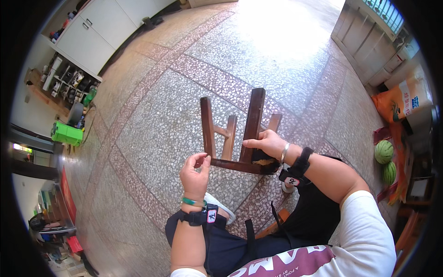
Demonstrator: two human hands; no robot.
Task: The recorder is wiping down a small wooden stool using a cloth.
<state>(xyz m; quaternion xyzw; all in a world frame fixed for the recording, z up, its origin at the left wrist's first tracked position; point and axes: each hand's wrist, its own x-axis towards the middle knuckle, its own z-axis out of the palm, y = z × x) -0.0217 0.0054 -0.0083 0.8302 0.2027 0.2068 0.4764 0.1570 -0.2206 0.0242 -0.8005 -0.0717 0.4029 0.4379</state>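
Note:
A small dark-brown wooden stool (230, 164) is upturned in front of me, its legs pointing up and away. My right hand (271, 142) grips one of its nearer legs, with the thumb lying across the front of the wood. Below that hand, a worn black and yellowish patch (261, 162) shows near the stool's right corner. My left hand (195, 173) is at the left corner of the stool's frame, thumb and forefinger brought close together at the edge. Whether those fingertips pinch the wood or something tiny is not clear.
Speckled terrazzo floor (166, 114) surrounds the stool. Two watermelons (384, 151) lie at the right beside an orange printed bag (403, 98). A bright green container (67, 134) stands at the left, below a shoe rack (67, 79) and white cabinet (93, 31).

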